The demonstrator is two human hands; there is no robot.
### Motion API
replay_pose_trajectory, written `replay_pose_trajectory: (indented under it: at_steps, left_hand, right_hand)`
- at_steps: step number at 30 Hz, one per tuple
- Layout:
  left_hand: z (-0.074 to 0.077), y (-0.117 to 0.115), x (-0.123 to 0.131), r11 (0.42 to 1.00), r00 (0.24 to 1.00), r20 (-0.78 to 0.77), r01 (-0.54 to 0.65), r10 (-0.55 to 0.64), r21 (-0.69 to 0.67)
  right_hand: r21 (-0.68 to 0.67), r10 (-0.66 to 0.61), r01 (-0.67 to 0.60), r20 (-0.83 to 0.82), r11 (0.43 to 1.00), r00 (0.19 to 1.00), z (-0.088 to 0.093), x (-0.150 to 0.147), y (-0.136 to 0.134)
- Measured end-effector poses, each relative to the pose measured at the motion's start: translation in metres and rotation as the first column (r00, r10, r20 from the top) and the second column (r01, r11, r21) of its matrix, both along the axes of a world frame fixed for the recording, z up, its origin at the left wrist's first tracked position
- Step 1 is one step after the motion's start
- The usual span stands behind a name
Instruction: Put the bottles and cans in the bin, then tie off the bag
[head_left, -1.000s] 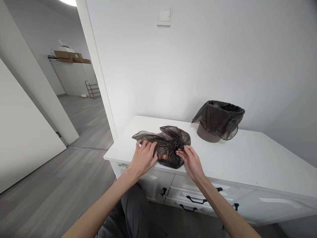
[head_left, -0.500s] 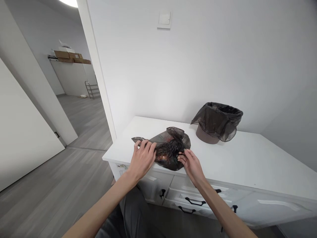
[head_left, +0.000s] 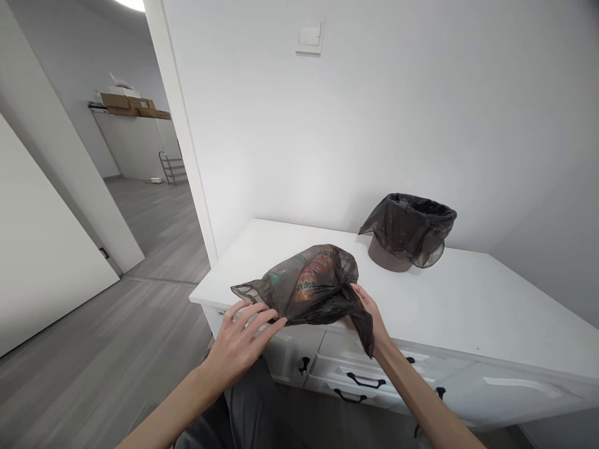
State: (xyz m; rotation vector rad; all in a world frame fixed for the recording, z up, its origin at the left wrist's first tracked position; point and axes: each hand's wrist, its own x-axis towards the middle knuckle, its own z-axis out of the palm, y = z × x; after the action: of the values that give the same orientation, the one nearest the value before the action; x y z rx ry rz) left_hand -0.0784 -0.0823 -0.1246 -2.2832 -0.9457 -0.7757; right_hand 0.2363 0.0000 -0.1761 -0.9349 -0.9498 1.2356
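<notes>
Two hands on one bag, no tool. Your right hand (head_left: pixel 369 312) has the bag (head_left: pixel 309 280) pinched at its gathered part, just right of centre frame; the tail of dark film droops over that hand and covers some of the grip. Your left hand (head_left: pixel 239 340) is at the bag's lower left edge, fingers spread and bent, thumb tip against the film; whether it pinches or only rests there, can't tell.

Bag lies low centre in frame, on the front edge of the cabinet (head_left: pixel 449 305), its near side reaching over the lip. Thin see-through film, red-orange and green printed stuff showing inside. Should handle soft, limp and a bit slippery; probably light, since the contents look like wrappers, but that's a guess. Film could stretch or tear under a sharp tug. Best hold for you: the bunched part, where the layers double up; the thin left corner looks weaker.

Right of centre, apart from the bag: a brown bin (head_left: pixel 392 254), lined with a dark liner (head_left: pixel 407 227) folded out over its rim. Black handles (head_left: pixel 365 380) below, bottom centre. Switch (head_left: pixel 309 35) top centre on the wall. Door (head_left: pixel 47 237) at left edge; boxes (head_left: pixel 128 103) upper left, beyond the doorway.
</notes>
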Motion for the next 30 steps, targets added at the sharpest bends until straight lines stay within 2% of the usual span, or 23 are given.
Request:
replay_pose_trajectory:
  at_steps: [6, 9, 12, 16, 20, 26, 28, 30]
  left_hand:
    - [0.012, -0.019, 0.001, 0.996, 0.998, 0.025, 0.05, -0.052, 0.072]
    - [0.013, -0.025, 0.004, 0.993, 0.995, 0.026, 0.099, -0.101, 0.059]
    - [0.009, -0.028, 0.006, 0.985, 0.987, 0.011, 0.162, -0.162, -0.051]
    - [0.005, -0.024, 0.005, 0.935, 0.973, -0.048, 0.201, -0.224, -0.293]
    - [0.005, -0.013, 0.01, 0.915, 0.989, -0.057, 0.104, -0.137, -0.389]
    - [0.008, 0.014, 0.034, 0.902, 0.985, -0.085, -0.17, 0.148, -0.396]
    - [0.011, 0.024, 0.044, 0.898, 0.979, -0.104, -0.201, 0.174, -0.391]
    - [0.016, 0.031, 0.053, 0.906, 0.987, -0.063, -0.161, 0.149, -0.39]
  right_hand:
    - [-0.02, -0.025, 0.027, 0.074, 0.999, 0.997, 0.005, 0.004, -0.004]
    - [-0.024, -0.034, 0.037, 0.107, 0.999, 0.994, 0.007, 0.009, -0.005]
    - [-0.021, -0.019, 0.021, 0.098, 1.0, 0.995, 0.005, 0.015, -0.004]
    - [-0.034, 0.017, -0.014, 0.087, 0.999, 0.996, -0.001, 0.02, 0.001]
    - [-0.037, 0.037, -0.033, 0.13, 0.999, 0.991, -0.004, 0.022, 0.003]
    - [-0.047, 0.058, -0.052, 0.147, 0.998, 0.987, -0.006, 0.024, 0.004]
    - [-0.057, 0.068, -0.06, 0.146, 0.997, 0.987, -0.006, 0.025, 0.004]
    - [-0.052, 0.07, -0.063, 0.168, 0.997, 0.983, -0.006, 0.026, 0.004]
